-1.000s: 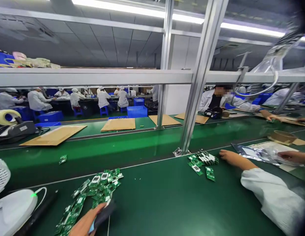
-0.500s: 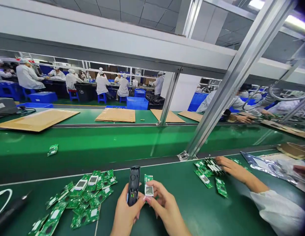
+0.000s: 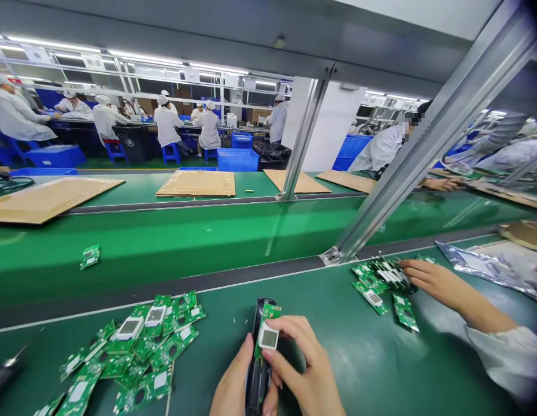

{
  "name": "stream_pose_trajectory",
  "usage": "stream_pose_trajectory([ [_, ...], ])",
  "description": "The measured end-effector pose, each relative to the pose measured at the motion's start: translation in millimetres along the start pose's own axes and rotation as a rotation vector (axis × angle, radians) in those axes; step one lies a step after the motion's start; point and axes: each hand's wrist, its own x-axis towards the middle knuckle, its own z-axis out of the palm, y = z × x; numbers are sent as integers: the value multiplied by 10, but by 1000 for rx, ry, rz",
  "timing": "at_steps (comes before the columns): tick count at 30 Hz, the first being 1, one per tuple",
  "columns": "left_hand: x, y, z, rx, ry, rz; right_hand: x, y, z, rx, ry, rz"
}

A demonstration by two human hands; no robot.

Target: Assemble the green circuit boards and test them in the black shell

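Observation:
My left hand [image 3: 236, 375] is wrapped round a long black plastic housing [image 3: 253, 384], held upright with its open side towards me. Between the thumb and fingers of my right hand [image 3: 307, 361] is a small green circuit board [image 3: 271, 312] with a white-framed square display [image 3: 268, 337]. The board lies over the upper part of the housing, lined up along it; whether it is seated inside I cannot tell. To the left of my hands is a loose heap of similar green boards [image 3: 173, 348], some with white-framed displays.
On the right a co-worker's hand [image 3: 433, 283] touches a row of boards [image 3: 392, 274]. A dark pen-shaped tool with a metal tip [image 3: 10, 363] lies far left. One board [image 3: 90, 256] sits on the green belt [image 3: 173, 242]. A slanting metal post [image 3: 393, 173] rises beyond the table.
My right hand has brought the circuit board from beside the housing onto it. The housing has tilted and shifted right and down. The camera view has also shifted.

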Motion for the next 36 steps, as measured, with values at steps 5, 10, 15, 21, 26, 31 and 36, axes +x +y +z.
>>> stream_pose_trajectory([
  [5, 10, 23, 18, -12, -26, -3, 28, 5, 2, -34, 18, -20],
  [10, -18, 30, 20, 5, -37, 3, 26, 16, 1, -5, -7, 29],
  [15, -50, 57, 24, 14, -44, 4, 58, -29, -37, 1, -30, 84],
  [21, -89, 94, 58, -1, -82, 0, 66, -40, -76, 62, -91, 93],
  [26, -172, 116, 85, -5, -153, -3, 84, -57, -128, 76, -133, 85],
  [31, -243, 150, 82, 0, -224, -3, 79, -44, -146, 97, -136, 97],
  [36, -267, 168, 66, 4, -264, 3, 80, -36, -141, 101, -135, 78],
])
